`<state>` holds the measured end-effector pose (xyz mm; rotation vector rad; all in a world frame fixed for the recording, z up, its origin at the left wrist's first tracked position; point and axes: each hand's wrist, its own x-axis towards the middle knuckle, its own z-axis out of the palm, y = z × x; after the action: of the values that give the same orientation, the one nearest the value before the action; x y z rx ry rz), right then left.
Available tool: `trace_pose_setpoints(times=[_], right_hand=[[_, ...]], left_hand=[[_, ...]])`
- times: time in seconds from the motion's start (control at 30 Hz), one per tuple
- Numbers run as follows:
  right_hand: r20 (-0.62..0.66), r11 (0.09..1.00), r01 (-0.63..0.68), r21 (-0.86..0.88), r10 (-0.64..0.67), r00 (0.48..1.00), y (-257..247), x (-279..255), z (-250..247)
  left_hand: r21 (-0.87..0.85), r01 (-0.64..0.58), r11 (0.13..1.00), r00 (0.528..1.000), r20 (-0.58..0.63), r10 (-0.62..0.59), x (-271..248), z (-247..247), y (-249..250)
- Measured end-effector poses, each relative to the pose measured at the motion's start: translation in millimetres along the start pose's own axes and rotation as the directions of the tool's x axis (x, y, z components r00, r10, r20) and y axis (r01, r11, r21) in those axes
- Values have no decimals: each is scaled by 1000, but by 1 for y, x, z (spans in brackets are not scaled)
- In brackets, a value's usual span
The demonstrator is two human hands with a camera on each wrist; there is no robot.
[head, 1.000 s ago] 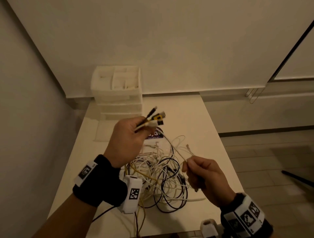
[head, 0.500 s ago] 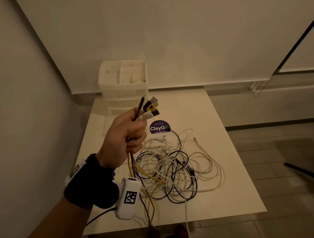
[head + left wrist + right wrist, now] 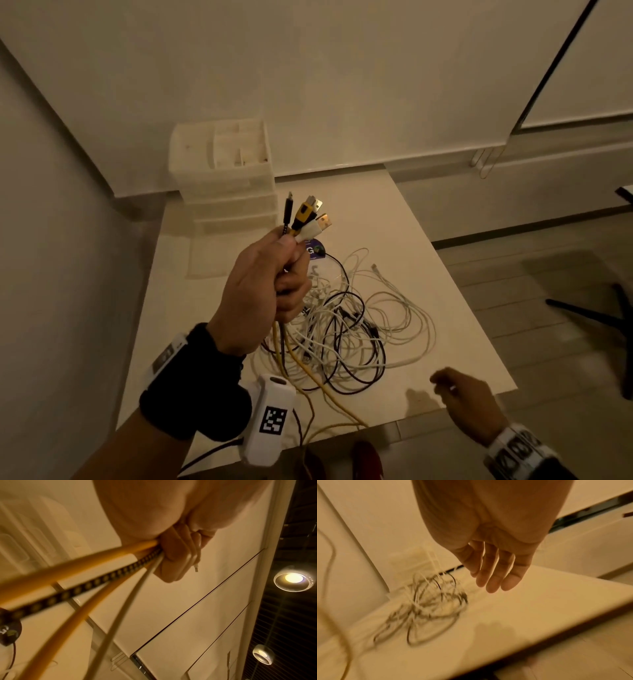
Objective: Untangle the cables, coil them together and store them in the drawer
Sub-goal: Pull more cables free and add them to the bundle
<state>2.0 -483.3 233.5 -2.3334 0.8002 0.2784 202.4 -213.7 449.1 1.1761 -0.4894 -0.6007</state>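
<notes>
A person's left hand [image 3: 263,291] is raised above the worktop [image 3: 445,308], fist clenched around a bundle of cable ends [image 3: 305,219] pointing up. The cables [image 3: 346,329] trail down into a tangle mid-worktop. The right hand [image 3: 469,401], empty and relaxed, hovers at the near right edge, nearer the tangle's loose loops.

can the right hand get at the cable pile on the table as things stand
Probably yes: the right hand is open, holds nothing and hovers at the table's near edge, with only bare tabletop between it and the cable pile.
</notes>
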Motion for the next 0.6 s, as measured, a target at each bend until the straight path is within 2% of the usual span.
trace_pose_setpoints(times=[0.1, 0.27, 0.43, 0.6], right_hand=[[-100, 997, 66, 42, -62, 993, -45, 31, -27], [-119, 990, 140, -21, -142, 983, -79, 88, -51], [-55, 999, 11, -34, -13, 998, -80, 148, -44], [-6, 980, -45, -196, 44, 999, -64, 190, -29]], left_hand=[[-6, -28, 1000, 1000, 3, 28, 0, 9, -2], [-15, -81, 997, 994, -69, 80, 0, 15, -5], [4, -108, 994, 988, -112, 108, 5, 22, -7], [12, -74, 997, 980, -183, 75, 10, 21, -17]])
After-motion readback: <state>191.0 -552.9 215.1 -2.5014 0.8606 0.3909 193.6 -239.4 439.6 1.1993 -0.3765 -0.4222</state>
